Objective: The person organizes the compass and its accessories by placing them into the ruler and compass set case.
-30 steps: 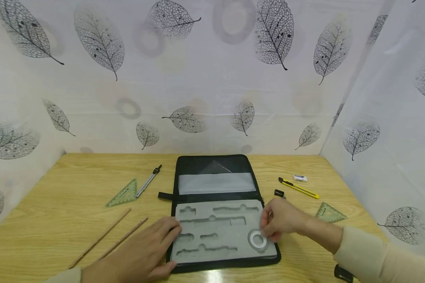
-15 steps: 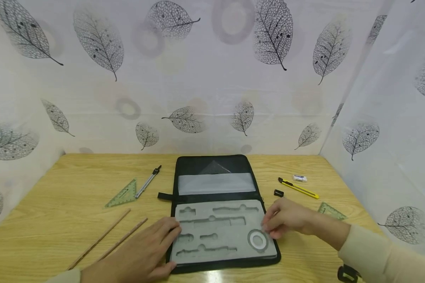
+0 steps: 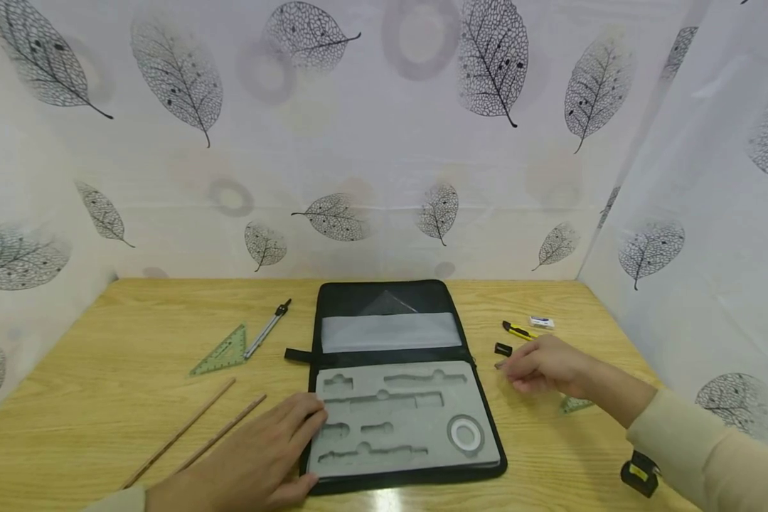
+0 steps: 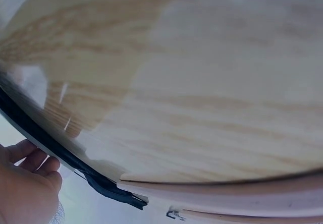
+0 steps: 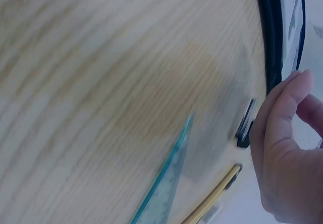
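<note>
A black zip case (image 3: 400, 299) lies unfolded, its grey foam insert (image 3: 384, 423) cut with several shaped recesses. Seated in the round recess at the right is a white ring (image 3: 466, 420), which looks like a tape roll. My left hand (image 3: 249, 448) rests on the case's left edge, fingertips on the foam; in the left wrist view its fingers (image 4: 48, 166) lie against the case edge. To the right of the case, my right hand (image 3: 553, 366) hovers with gently bent fingers, close to a small black sharpener (image 3: 503, 349). Nothing shows between its fingers in the right wrist view.
Left of the case lie a compass (image 3: 269, 328), a green set square (image 3: 225, 353) and two wooden sticks (image 3: 185, 427). At right are a yellow utility knife (image 3: 520, 331), an eraser (image 3: 541, 322), a partly hidden set square (image 3: 576, 404) and a tape measure (image 3: 640, 474).
My right hand has left the white ring and moved right and away from me, towards the sharpener. The ring stays in its recess. My left hand has not moved.
</note>
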Demonstrator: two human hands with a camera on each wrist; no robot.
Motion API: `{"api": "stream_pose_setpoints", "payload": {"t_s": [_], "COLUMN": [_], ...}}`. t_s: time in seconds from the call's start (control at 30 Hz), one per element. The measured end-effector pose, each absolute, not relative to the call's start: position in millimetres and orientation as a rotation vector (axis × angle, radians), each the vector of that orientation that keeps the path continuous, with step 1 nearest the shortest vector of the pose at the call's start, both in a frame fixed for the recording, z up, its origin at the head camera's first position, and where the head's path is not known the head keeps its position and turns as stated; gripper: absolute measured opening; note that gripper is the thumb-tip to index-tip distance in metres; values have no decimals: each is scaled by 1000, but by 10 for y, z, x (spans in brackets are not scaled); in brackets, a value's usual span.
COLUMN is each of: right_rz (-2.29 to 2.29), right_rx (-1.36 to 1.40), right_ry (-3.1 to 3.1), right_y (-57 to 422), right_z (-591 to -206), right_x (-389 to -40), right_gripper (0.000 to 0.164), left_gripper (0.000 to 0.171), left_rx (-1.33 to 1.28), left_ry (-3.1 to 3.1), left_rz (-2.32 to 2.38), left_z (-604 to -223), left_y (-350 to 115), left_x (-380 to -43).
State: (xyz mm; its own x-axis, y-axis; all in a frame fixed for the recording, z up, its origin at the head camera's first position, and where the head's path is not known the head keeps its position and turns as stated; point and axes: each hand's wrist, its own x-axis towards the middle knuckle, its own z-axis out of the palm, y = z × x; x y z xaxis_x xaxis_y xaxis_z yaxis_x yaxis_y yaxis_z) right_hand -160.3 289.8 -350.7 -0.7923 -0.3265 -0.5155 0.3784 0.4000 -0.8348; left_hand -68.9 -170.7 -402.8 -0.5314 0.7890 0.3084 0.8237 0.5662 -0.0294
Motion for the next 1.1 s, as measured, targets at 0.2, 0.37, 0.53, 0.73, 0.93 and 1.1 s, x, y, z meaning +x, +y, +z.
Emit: {"api": "stream_pose_setpoints", "payload": {"t_s": [0.2,0.37,0.53,0.73,0.93,1.1], "right_rz": [-1458,-1479,-1529,-1518,-1444,-1338], "right_rx": [89,187,273,317,339,331], "right_ry": [2091,2123,2098,2110,2184,2270], "right_y": [3176,3381,3597,3787,3910,3991], "right_z": [-3520,-3500,-3508,-3501,-3493,-3520], "right_x": [-1757,-1864,-1949,-2007,-2050,-2084], "right_gripper": [35,30,25,23,19,13], "left_gripper": [62,62,62,62,63,62], "left_rx": [-1336,-1336,-1340,-1340,-1335,-1334], "left_ry": [-2517,-2519,-2498,-2493,-2512,-2528], "left_rz": [-174,-174,-176,-172,-158,-177], "left_z": [-4024,-4026,-4039,-4038,-4026,-4017], "left_y": [-1713,-1711,-1712,-1712,-1713,-1710], "left_x": [-688,-690,-692,-692,-694,-699]}}
